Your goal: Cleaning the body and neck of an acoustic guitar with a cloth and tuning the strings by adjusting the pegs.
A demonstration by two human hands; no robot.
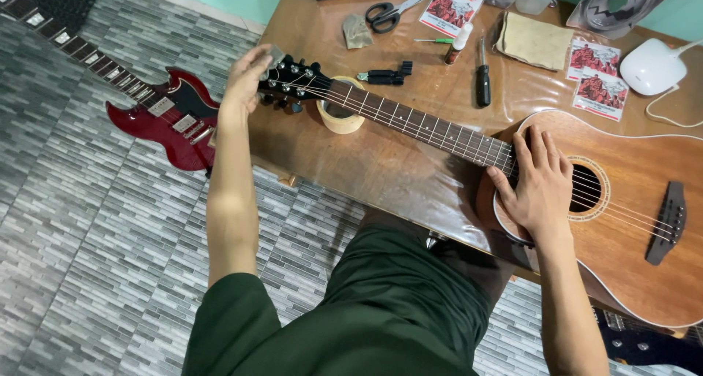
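The desk (410, 178) carries an acoustic guitar (630, 222), its neck propped on a tape roll (340, 116). Right hand (538, 182) lies flat, fingers spread, beside the guitar's soundhole; left hand (245, 79) grips the guitar's headstock (293, 83)

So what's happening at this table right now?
A person has an acoustic guitar lying flat on a wooden table. The left hand is at the headstock, holding a small grey item against it; the right hand rests flat on the body beside the soundhole. The neck lies across a tape roll. A red electric guitar lies on the floor.
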